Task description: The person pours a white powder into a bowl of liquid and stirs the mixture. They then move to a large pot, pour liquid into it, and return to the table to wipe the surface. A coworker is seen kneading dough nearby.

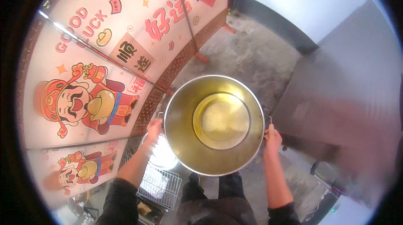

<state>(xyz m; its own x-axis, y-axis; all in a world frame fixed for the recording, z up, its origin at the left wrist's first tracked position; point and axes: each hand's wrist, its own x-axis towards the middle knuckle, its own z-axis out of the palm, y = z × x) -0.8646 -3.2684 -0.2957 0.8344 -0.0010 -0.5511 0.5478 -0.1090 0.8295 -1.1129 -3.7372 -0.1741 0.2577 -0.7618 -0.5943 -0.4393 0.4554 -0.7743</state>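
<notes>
A large, deep, round metal pot (pixel 178 134) hangs in front of my body, its mouth facing up. Its inner wall has a yellowish tint, and a pale yellow round patch shows at the bottom; whether that is liquid or a reflection I cannot tell. On the pot's left side my left hand (pixel 154 129) is closed around a wire side handle (pixel 160 115). My right hand (pixel 273 137) grips the opposite handle (pixel 270 120). Both arms reach forward in dark sleeves. The pot's outside is mostly hidden below its rim.
Left stands a long panelled surface (pixel 96 136) printed with cartoon figures and large characters. At right is a dark grey flat surface (pixel 344 94). A wire rack (pixel 172 191) and a shiny round pale thing (pixel 164 157) lie below my left arm. Concrete floor (pixel 252 48) stretches ahead to a white wall (pixel 289 2).
</notes>
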